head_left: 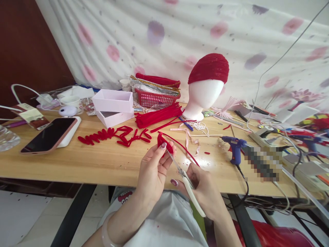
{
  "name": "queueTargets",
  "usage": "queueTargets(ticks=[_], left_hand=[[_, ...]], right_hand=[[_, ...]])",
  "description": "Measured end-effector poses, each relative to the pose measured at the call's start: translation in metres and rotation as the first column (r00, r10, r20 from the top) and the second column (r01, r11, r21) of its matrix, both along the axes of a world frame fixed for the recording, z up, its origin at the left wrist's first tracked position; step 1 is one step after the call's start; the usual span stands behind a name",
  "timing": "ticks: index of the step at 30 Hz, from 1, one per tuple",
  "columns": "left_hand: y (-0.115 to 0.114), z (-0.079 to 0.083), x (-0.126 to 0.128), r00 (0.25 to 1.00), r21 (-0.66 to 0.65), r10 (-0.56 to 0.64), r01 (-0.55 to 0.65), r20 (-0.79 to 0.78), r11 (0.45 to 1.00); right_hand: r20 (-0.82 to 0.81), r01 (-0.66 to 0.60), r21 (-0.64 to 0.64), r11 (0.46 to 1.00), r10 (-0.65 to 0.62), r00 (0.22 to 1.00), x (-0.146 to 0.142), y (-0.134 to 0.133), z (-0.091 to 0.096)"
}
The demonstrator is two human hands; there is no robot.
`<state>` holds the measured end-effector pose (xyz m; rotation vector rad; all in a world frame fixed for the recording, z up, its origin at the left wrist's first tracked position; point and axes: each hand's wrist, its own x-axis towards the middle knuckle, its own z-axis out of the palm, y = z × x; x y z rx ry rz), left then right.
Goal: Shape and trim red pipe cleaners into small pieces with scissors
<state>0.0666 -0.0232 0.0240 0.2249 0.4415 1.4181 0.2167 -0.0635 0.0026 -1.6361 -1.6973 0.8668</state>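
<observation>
My left hand [153,168] pinches a folded piece of red pipe cleaner [168,146] between thumb and fingers. From that piece a long red stem [185,150] trails down to the right, towards my other hand. My right hand [200,183] is closed around white-handled scissors [191,195], whose metal blades point up and left and reach the red piece at my left fingers. Whether the blades touch it, I cannot tell. On the table behind lie bent red pipe-cleaner pieces [127,135] and a thick bundle of straight red stems [159,116].
A foam head [204,97] with a red wrapped cap stands at the back. Left are white boxes [113,101] and a phone [50,134]; behind sits a red basket [156,98]. A blue glue gun [235,149] and its cable lie right, beside a power strip [266,140].
</observation>
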Motion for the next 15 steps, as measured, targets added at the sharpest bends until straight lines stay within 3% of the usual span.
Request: queueTargets(ticks=[9, 15], left_hand=[[0.000, 0.000, 0.000, 1.000, -0.029, 0.016, -0.016, -0.021, 0.999], [0.004, 0.001, -0.006, 0.996, -0.087, 0.089, -0.089, -0.014, 0.992]], right_hand=[[0.061, 0.003, 0.012, 1.000, -0.004, 0.998, 0.003, 0.003, 0.000], [0.130, -0.061, 0.099, 0.993, 0.048, 0.990, 0.018, 0.003, 0.009]])
